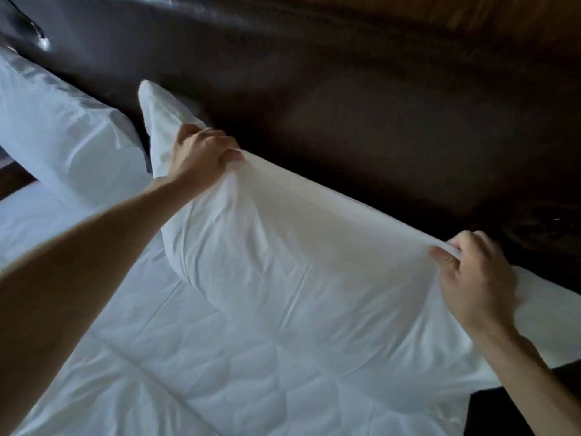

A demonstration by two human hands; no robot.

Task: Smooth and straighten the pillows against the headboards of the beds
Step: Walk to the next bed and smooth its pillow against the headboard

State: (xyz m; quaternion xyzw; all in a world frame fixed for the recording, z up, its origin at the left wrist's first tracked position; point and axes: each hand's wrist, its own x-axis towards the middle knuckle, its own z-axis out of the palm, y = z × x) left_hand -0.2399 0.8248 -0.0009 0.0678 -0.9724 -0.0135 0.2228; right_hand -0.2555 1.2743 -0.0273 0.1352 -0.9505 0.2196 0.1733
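Observation:
A white pillow [298,247] lies across the head of the bed against the dark brown padded headboard [361,105]. My left hand [201,155] grips its upper edge near the left corner, fingers curled into the cloth. My right hand [474,275] pinches the same upper edge near the right end, and the fabric is stretched taut between the two hands. A second white pillow [66,140] leans against the headboard at the far left, apart from both hands.
A white quilted duvet [188,372] covers the bed below the pillows. A dark strip beside the bed [503,413] shows at the lower right. Wood panelling [487,14] runs above the headboard.

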